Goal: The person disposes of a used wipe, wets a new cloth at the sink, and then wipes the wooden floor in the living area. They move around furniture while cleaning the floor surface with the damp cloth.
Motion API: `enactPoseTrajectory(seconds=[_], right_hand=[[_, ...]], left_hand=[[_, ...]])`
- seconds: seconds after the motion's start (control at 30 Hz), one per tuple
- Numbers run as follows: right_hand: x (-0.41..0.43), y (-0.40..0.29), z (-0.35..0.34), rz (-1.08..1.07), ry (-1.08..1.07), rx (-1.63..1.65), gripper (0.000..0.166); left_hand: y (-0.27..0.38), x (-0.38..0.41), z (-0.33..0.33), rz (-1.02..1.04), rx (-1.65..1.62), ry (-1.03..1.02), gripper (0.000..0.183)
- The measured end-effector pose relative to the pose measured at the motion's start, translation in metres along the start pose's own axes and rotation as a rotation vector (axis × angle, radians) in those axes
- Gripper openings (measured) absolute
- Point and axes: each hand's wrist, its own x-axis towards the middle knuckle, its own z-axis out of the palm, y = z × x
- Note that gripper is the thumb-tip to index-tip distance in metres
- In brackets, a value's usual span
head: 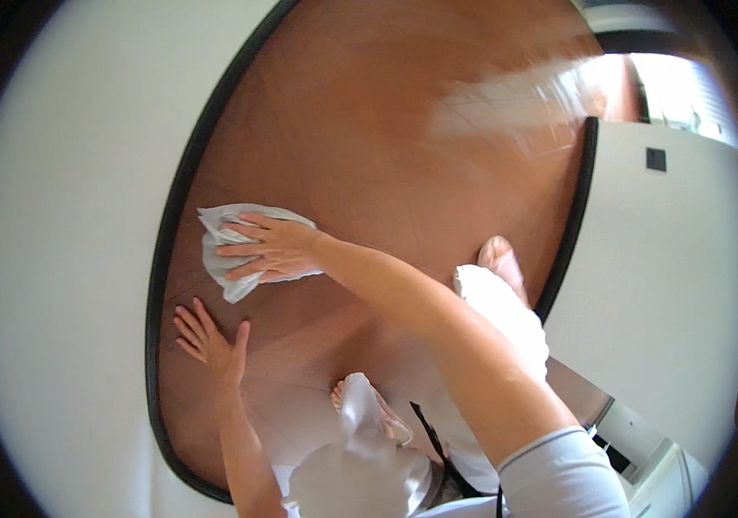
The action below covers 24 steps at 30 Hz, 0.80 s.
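Under my right hand (278, 247) lies a crumpled white cloth (217, 262), spread on the reddish-brown tiled floor (356, 162). The fingers are spread flat over the cloth, and its edges stick out around them. My right arm crosses in front of me to reach it. Lower and to the left is my left hand (212, 346), bare, with fingers apart and nothing held. It is close to the floor near the black baseboard (163, 259); whether the palm touches the tiles I cannot tell.
White walls (71, 226) rise on both sides, the right one with a dark square plate (656, 159). My bare feet (502, 256) are on the floor below me. Bright light glares off the tiles near a far opening (680, 90). A white cabinet-like object (663, 482) stands at lower right.
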Motion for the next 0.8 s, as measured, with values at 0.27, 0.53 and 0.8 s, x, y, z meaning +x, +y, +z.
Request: enactPoseTrajectory(seconds=[0.27, 0.53, 0.8], right_hand=[[-0.007, -0.013, 0.030, 0.350, 0.204, -0.030, 0.051], [-0.366, 0.040, -0.002, 1.339, 0.285, -0.360, 0.060], [-0.605, -0.285, 0.040, 2.089, 0.343, -0.176, 0.067]], left_hand=[[-0.006, -0.010, 0.009, -0.021, -0.016, -0.032, 0.109], [-0.043, -0.001, 0.031, -0.018, 0.226, -0.054, 0.108], [-0.009, 0.006, 0.002, -0.126, 0.539, -0.270, 0.097]])
